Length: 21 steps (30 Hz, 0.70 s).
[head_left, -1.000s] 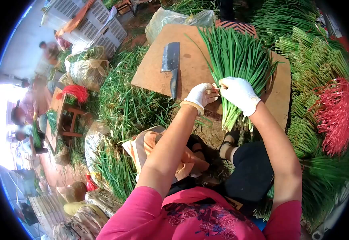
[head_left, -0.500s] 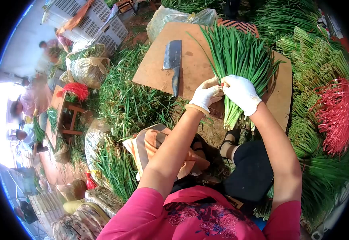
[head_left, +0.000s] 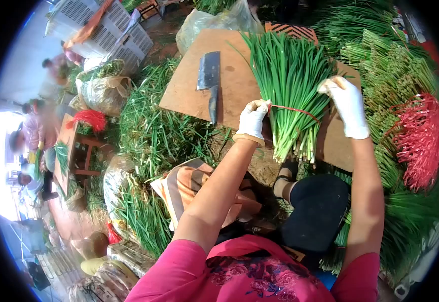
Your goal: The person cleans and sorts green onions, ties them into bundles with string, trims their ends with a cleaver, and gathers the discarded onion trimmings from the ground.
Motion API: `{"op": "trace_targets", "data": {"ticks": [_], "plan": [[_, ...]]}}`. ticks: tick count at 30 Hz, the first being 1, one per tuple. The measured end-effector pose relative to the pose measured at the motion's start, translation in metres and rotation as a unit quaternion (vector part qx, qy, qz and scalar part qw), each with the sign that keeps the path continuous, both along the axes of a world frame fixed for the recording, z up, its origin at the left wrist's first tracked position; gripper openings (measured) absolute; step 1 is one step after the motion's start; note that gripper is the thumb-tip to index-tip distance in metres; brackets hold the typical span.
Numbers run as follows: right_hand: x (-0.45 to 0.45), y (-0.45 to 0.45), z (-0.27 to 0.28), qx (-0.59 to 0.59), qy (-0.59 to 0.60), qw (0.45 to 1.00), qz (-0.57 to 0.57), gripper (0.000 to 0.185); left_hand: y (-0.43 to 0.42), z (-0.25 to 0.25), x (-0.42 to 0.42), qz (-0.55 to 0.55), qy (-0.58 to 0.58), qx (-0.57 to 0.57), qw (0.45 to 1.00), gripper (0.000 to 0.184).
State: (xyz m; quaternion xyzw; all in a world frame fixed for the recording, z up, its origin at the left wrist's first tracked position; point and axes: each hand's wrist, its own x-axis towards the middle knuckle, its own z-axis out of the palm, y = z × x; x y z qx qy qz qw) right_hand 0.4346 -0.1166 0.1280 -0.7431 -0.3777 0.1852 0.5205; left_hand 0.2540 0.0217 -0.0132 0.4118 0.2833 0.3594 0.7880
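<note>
1. A big bunch of long green leaves lies on the brown board. Its leafy tops point far, and its pale stem ends point near.
2. A thin red tie goes across the front of the bunch, low down by the stems.
3. The person's left hand, in a white glove, is at the left side of the bunch. Its thumb and fingers are pinched together on the left end of the red tie.
4. The right hand, also gloved, is up beside the right side of the bunch. Its fingers are bent, but one cannot tell if they are closed on anything.
5. Left of the bunch, a big knife lies flat on the board, with its handle pointing near.
6. Left of the board is a messy heap of green leaves. A striped cloth is nearer.
7. On the right are piles of green stems, with shiny red strips on them.
8. Far left are white crates.
</note>
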Motion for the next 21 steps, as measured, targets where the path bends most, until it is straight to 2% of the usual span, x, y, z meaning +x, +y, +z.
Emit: {"op": "trace_targets", "data": {"ticks": [1,3,5,7,8,9,11,12,13,14,15,16,17,19,20,21], "plan": [[0.025,-0.014,-0.006,-0.093,0.003,0.996,-0.018,0.028,-0.002,0.0,0.004,0.008,-0.011,-0.023,1.0,0.005],[0.038,-0.036,-0.018,-0.252,0.144,0.956,-0.035,0.041,-0.004,-0.003,0.015,0.022,-0.031,-0.068,0.997,0.006],[0.033,-0.044,-0.045,-0.261,0.291,0.92,-0.032,0.052,-0.009,-0.008,0.026,0.029,-0.052,-0.087,0.994,0.006],[0.008,-0.039,-0.051,-0.263,0.289,0.917,-0.084,0.069,-0.008,-0.009,0.033,0.025,-0.05,-0.07,0.996,0.007],[-0.004,-0.032,-0.061,-0.224,0.216,0.948,-0.062,0.07,-0.016,0.006,0.04,0.038,-0.045,-0.07,0.996,0.007],[-0.012,-0.024,-0.073,-0.181,0.142,0.972,-0.041,0.072,-0.022,0.019,0.044,0.041,0.004,-0.002,0.999,0.007],[-0.012,-0.017,-0.086,-0.154,0.125,0.98,0.024,0.071,-0.012,0.026,0.055,-0.021,0.02,0.081,0.996,0.006],[-0.016,-0.017,-0.093,-0.134,0.166,0.977,0.017,0.071,-0.011,0.046,0.054,-0.065,-0.002,0.109,0.992,0.006],[-0.011,-0.017,-0.099,-0.224,0.212,0.95,0.044,0.068,-0.003,0.057,0.051,-0.114,0.055,0.155,0.98,0.006],[-0.021,-0.018,-0.071,-0.233,0.247,0.939,0.06,0.064,0.005,0.069,0.045,-0.129,0.138,0.266,0.945,0.007],[-0.031,-0.02,-0.043,-0.243,0.281,0.925,0.078,0.059,0.015,0.078,0.038,-0.14,0.218,0.372,0.891,0.008],[-0.017,-0.021,-0.042,-0.285,0.259,0.916,0.112,0.051,0.027,0.081,0.034,-0.1,0.259,0.5,0.82,0.011],[-0.002,-0.022,-0.042,-0.325,0.234,0.904,0.149,0.044,0.044,0.088,0.032,-0.094,0.27,0.6,0.747,0.011],[0.018,-0.018,-0.04,-0.283,0.266,0.915,0.111,0.04,0.067,0.106,0.029,-0.073,0.272,0.708,0.648,0.011],[0.017,-0.016,-0.032,-0.15,0.247,0.954,0.081,0.035,0.068,0.118,0.029,-0.061,0.275,0.742,0.608,0.012],[0.015,-0.008,-0.022,-0.028,0.195,0.974,0.115,0.032,0.065,0.125,0.03,-0.066,0.282,0.751,0.594,0.013]]}}
